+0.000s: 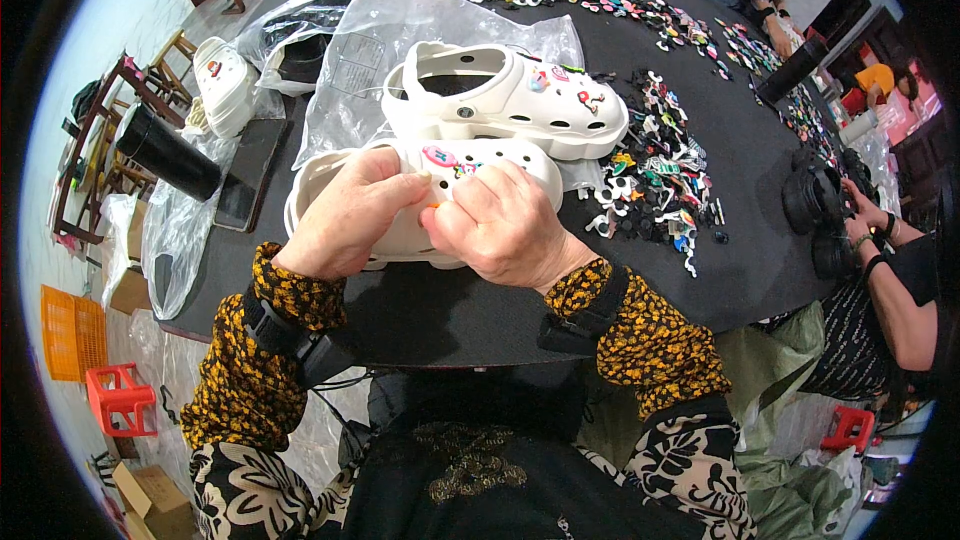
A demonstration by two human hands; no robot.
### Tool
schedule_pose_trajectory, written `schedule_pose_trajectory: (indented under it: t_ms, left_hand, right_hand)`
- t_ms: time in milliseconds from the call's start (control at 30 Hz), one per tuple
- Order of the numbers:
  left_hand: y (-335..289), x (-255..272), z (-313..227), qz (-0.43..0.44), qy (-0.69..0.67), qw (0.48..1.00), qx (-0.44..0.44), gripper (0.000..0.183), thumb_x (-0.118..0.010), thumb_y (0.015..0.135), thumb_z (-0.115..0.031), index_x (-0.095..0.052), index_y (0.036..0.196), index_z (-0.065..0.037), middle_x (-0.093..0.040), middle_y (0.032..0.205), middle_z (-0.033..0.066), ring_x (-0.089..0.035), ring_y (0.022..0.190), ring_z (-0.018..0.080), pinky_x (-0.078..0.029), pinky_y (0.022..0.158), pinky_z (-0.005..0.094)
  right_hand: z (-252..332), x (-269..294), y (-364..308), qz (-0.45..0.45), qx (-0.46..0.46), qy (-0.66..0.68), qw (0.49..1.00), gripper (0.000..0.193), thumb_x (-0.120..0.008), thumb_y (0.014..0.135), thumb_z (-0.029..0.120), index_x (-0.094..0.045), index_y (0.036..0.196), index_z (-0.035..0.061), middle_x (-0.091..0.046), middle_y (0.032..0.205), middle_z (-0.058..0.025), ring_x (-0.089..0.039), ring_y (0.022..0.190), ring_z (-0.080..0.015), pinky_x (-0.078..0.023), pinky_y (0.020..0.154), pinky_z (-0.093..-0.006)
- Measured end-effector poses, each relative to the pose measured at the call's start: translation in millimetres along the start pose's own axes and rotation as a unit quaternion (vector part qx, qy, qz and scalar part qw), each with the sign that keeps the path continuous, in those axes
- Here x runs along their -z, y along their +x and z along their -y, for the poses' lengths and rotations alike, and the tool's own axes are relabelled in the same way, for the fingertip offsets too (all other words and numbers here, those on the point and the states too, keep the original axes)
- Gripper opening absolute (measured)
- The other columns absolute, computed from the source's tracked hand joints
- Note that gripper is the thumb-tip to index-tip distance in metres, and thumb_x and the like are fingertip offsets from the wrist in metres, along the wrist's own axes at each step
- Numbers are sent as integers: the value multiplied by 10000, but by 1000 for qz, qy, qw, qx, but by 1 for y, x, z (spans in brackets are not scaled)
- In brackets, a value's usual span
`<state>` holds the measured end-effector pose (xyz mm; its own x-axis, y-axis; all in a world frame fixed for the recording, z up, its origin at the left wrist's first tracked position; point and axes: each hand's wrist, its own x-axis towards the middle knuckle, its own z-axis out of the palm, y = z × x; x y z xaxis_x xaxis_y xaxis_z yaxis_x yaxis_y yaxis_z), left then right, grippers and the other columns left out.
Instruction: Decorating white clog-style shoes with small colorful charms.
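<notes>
A white foam clog (pixel 543 172) with holes in its upper lies at the table's near edge. My left hand (pixel 345 212) is closed over its heel side, thumb pressed on the upper. My right hand (pixel 505 225) is curled against the toe part, thumb and forefinger pinched by a hole; whatever they hold is hidden, with only a hint of orange showing. Small colourful shoe charms, one a pink oval (pixel 437 155), sit in the upper above my fingertips. Just beyond lies a matching white clog (pixel 600 130) with several charms in it.
Loose charms (pixel 655 170) are heaped right of the clogs, more spread along the far side. Clear plastic bags (pixel 345 90), a phone (pixel 250 175), a black tumbler (pixel 168 152) and another white clog (pixel 226 90) lie leftward. A co-worker's hands (pixel 865 220) hold dark footwear (pixel 812 195) at right.
</notes>
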<state>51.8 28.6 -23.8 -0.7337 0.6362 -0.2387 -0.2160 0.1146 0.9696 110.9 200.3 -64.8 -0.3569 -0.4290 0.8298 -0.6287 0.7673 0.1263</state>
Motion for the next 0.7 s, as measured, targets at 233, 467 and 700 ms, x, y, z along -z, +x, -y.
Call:
schedule_pose_trajectory:
  t_ms: [233,467,700]
  left_hand:
    - [5,4,5,4,36,999,-9,273,-560,900,-120,-613,1116,39,-664,1001,72,-627,877,121,-509,779,275]
    - [-2,-5,-2,-44,10,999,2,220,-568,882,-105,-626,1031,46,-664,930,82,-616,810,115,-497,719,273]
    - [1,-2,4,-72,3,997,9,182,-576,882,-101,-640,990,30,-667,906,68,-619,787,122,-497,705,270]
  right_hand:
    - [-1,0,2,5,-8,6,1000,152,-684,716,180,-543,711,121,-469,692,-23,-521,630,-211,-432,567,-358]
    - [-3,0,1,-27,11,31,999,204,-727,723,162,-536,697,96,-463,673,-31,-513,591,-224,-444,537,-368]
    - [-4,2,0,-35,16,46,998,219,-725,732,155,-522,699,82,-473,670,-36,-513,574,-227,-441,516,-367]
